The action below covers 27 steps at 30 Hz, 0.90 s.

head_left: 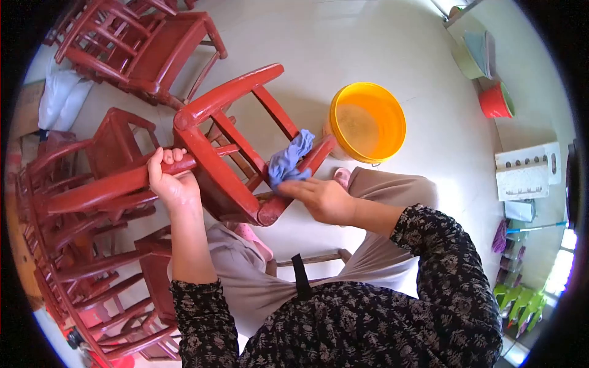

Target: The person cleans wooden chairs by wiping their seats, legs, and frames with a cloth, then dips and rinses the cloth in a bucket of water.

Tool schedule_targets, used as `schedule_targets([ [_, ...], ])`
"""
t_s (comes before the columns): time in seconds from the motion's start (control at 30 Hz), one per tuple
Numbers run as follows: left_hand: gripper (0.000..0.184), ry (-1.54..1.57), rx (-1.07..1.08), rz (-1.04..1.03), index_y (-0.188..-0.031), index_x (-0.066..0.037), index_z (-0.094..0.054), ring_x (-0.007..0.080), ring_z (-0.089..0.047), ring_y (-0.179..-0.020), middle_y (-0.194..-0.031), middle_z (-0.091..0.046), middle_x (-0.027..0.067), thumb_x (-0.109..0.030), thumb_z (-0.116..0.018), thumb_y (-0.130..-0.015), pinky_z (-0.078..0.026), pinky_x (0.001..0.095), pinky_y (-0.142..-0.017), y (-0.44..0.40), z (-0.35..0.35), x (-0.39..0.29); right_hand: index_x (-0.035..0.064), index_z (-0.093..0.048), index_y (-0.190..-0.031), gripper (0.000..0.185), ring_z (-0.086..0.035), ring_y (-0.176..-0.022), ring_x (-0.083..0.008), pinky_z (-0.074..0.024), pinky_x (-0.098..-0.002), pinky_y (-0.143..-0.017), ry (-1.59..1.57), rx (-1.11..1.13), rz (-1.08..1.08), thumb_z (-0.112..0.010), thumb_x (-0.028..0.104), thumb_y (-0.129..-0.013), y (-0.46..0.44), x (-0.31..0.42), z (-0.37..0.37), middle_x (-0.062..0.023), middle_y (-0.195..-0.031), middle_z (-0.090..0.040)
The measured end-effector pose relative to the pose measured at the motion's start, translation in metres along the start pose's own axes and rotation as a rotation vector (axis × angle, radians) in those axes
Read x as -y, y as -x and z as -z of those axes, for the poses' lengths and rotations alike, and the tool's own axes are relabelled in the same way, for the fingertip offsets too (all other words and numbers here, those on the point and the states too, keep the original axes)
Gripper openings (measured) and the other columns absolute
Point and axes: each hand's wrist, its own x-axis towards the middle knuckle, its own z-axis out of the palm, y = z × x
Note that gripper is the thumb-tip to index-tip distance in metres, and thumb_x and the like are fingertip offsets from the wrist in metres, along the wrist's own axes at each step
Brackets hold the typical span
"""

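A red wooden chair point(205, 162) is tilted in front of me, its back slats toward the upper right. My left hand point(175, 181) is wrapped around one of its legs on the left. My right hand point(319, 197) presses a blue cloth point(287, 164) against the chair's rail near the right end; the fingertips are partly hidden by the cloth. Just beyond the chair stands a yellow bucket point(389, 126), with cloudy brownish water or its bottom showing inside.
Several more red chairs point(162, 52) are stacked at the upper left and along the left side. A white plastic bag point(61, 98) lies by them. Along the right wall are a red pot point(496, 101), a white rack point(521, 178) and a purple mop head point(500, 236).
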Motion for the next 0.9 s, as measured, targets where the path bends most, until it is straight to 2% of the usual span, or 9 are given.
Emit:
schedule_targets([
  [0.07,0.021,0.003,-0.028,-0.003,-0.066,-0.011,-0.04,0.0154,-0.04,-0.064,-0.063,-0.038,-0.0005,-0.011,-0.056,-0.079,-0.037,0.0329,-0.076,0.001,-0.001,0.0,0.0019,-0.038,-0.13,0.061,-0.06,-0.09,-0.0296,-0.0522,-0.0362,-0.068,0.158,0.003,-0.285,-0.05,0.002,-0.071,0.022,-0.02,-0.011,-0.0141,-0.125,-0.049],
  [0.2,0.021,-0.002,-0.046,-0.001,-0.065,-0.011,-0.039,0.0153,-0.04,-0.063,-0.062,-0.038,-0.001,-0.011,-0.055,-0.079,-0.038,0.0326,-0.075,0.0,-0.004,0.001,-0.0036,-0.031,-0.132,0.062,-0.059,-0.093,-0.0324,-0.052,-0.0368,-0.07,0.348,-0.052,-0.291,-0.048,-0.001,-0.072,0.031,-0.042,-0.014,-0.0187,-0.13,-0.044],
  [0.27,0.021,-0.002,-0.021,0.004,-0.063,-0.011,-0.041,0.0148,-0.041,-0.061,-0.061,-0.039,-0.0006,-0.011,-0.054,-0.08,-0.039,0.032,-0.072,-0.002,-0.001,0.002,-0.0077,-0.028,-0.131,0.059,-0.059,-0.095,-0.0329,-0.0515,-0.0384,-0.072,0.286,0.048,-0.796,-0.045,-0.001,-0.075,0.02,-0.06,-0.013,-0.0209,-0.133,-0.039],
  [0.47,0.022,-0.021,-0.014,-0.025,-0.065,-0.011,-0.039,0.0156,-0.042,-0.063,-0.062,-0.038,-0.0004,-0.013,-0.054,-0.08,-0.038,0.0319,-0.072,-0.002,0.001,0.002,0.0021,-0.04,-0.129,0.05,-0.061,-0.089,-0.0307,-0.0508,-0.0373,-0.07,0.234,-0.27,-0.641,-0.043,0.003,-0.079,0.009,-0.114,-0.016,-0.0216,-0.13,-0.042],
  [0.53,0.022,-0.023,-0.024,-0.023,-0.065,-0.011,-0.038,0.0157,-0.041,-0.063,-0.062,-0.037,-0.0005,-0.013,-0.055,-0.08,-0.038,0.032,-0.072,0.001,-0.003,0.003,0.0073,-0.049,-0.123,0.042,-0.06,-0.083,-0.0262,-0.0492,-0.0344,-0.07,-0.51,-0.248,-0.993,-0.042,0.007,-0.082,-0.005,-0.11,0.005,-0.0192,-0.115,-0.052],
  [0.57,0.023,-0.016,-0.049,-0.026,-0.065,-0.011,-0.038,0.0158,-0.041,-0.063,-0.063,-0.037,-0.0005,-0.012,-0.055,-0.08,-0.038,0.032,-0.071,0.001,-0.005,0.003,0.0067,-0.057,-0.112,0.032,-0.059,-0.074,-0.0226,-0.0481,-0.0321,-0.066,-0.65,-0.364,-1.029,-0.041,0.014,-0.085,-0.006,-0.121,-0.004,-0.0147,-0.096,-0.059],
  [0.67,0.023,0.002,-0.052,-0.029,-0.065,-0.011,-0.037,0.0158,-0.04,-0.063,-0.063,-0.037,-0.0004,-0.012,-0.055,-0.079,-0.038,0.032,-0.07,-0.003,0.001,0.005,0.0046,-0.061,-0.1,0.028,-0.059,-0.07,-0.0219,-0.0485,-0.0314,-0.062,-0.905,-0.635,-0.988,-0.041,0.019,-0.087,-0.003,-0.152,-0.034,-0.0117,-0.081,-0.061],
  [0.8,0.022,0.016,-0.044,-0.001,-0.063,-0.011,-0.038,0.015,-0.041,-0.061,-0.061,-0.037,-0.001,-0.011,-0.054,-0.079,-0.04,0.032,-0.07,-0.002,0.001,0.003,0.0011,-0.062,-0.089,0.03,-0.059,-0.061,-0.0244,-0.0488,-0.0341,-0.056,-1.045,-0.624,-1.286,-0.042,0.024,-0.087,-0.016,-0.139,-0.016,-0.0132,-0.075,-0.062],
  [0.9,0.022,0.009,-0.054,-0.01,-0.064,-0.011,-0.038,0.0151,-0.04,-0.061,-0.061,-0.037,-0.001,-0.012,-0.054,-0.079,-0.04,0.0322,-0.071,0.001,-0.002,0.003,0.0004,-0.061,-0.083,0.034,-0.059,-0.057,-0.0251,-0.0484,-0.039,-0.054,-0.646,-0.372,-1.266,-0.039,0.026,-0.089,-0.019,-0.158,-0.017,-0.0148,-0.072,-0.061],
])
